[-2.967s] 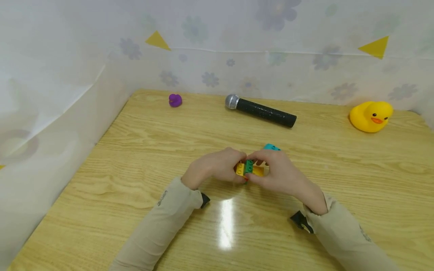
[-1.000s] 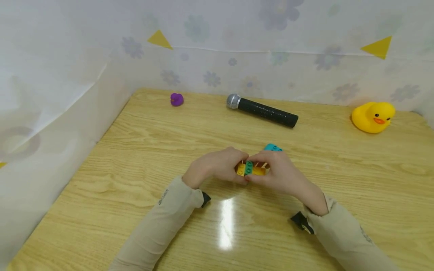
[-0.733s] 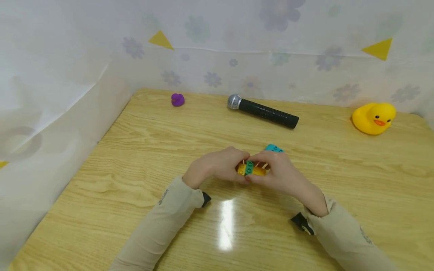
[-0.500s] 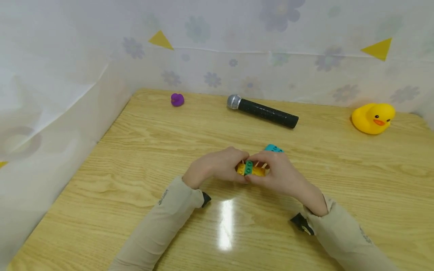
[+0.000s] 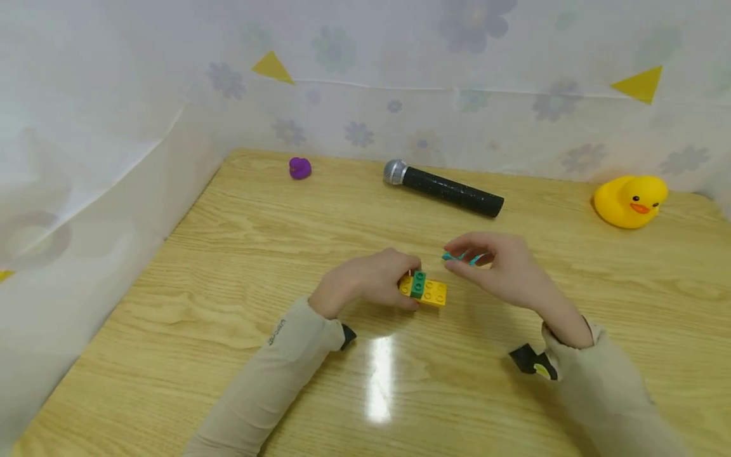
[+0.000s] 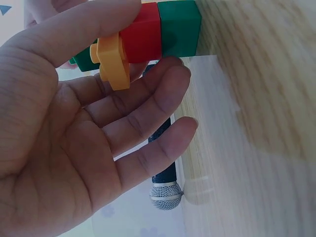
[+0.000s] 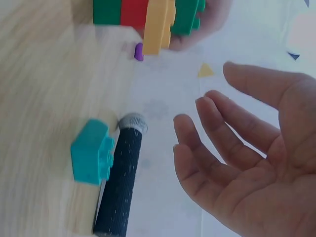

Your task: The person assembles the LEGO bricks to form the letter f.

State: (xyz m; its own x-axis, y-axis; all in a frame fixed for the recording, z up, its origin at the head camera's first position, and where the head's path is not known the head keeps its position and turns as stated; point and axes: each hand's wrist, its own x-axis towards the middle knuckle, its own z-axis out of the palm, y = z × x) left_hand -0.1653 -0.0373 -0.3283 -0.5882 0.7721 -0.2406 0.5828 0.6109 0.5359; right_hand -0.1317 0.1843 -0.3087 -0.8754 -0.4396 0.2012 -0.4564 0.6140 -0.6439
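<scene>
My left hand point(image 5: 368, 278) grips a small stack of toy building bricks between thumb and fingers. In the left wrist view the stack has a green brick point(image 6: 180, 28) lowest, a red brick point(image 6: 143, 32) on it, then a thin yellow brick point(image 6: 113, 59). A small green brick point(image 5: 419, 284) tops the yellow one, whose studs show on both sides of it. Fingers bent but apart, my right hand point(image 5: 502, 266) hovers to the right, holding nothing. Below it a turquoise brick point(image 7: 88, 153) sits on the table, mostly covered by the hand in the head view.
A black microphone point(image 5: 451, 192) with a silver head lies behind the hands on the wooden table point(image 5: 274, 254). A small purple duck point(image 5: 299, 168) sits at the back left, and a larger yellow duck point(image 5: 628, 202) at the back right. Flowered cloth point(image 5: 365, 114) hangs behind.
My right hand has let go of the brick stack and moved right, over the turquoise brick. More of the yellow brick shows now. The left hand has stayed in place.
</scene>
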